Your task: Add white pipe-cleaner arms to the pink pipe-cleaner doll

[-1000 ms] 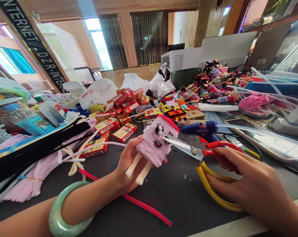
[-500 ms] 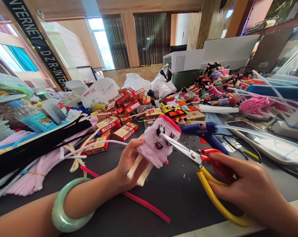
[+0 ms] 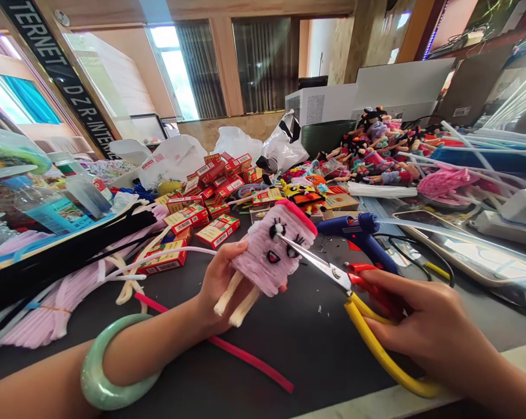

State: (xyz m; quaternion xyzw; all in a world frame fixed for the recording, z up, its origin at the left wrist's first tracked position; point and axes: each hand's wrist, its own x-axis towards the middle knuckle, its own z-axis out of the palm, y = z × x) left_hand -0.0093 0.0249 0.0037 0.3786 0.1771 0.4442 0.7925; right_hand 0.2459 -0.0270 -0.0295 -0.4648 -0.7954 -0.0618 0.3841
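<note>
Our left hand (image 3: 221, 285), fingers gripping lilac pipe-cleaner doll (image 3: 267, 256) above black work mat (image 3: 328, 361); right hand (image 3: 420, 326) clasping red-and-yellow scissors (image 3: 319, 265), blade tip at doll's eye. Slip could snip eye or nick fingers.

Left arm (image 3: 167, 331): thick pale-green bangle (image 3: 92, 372) (jade-like)

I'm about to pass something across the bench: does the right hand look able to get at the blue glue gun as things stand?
Probably yes, once it lets go: the right hand lies just short of the blue hot glue gun with nothing between them, but it's holding the scissors.
</note>
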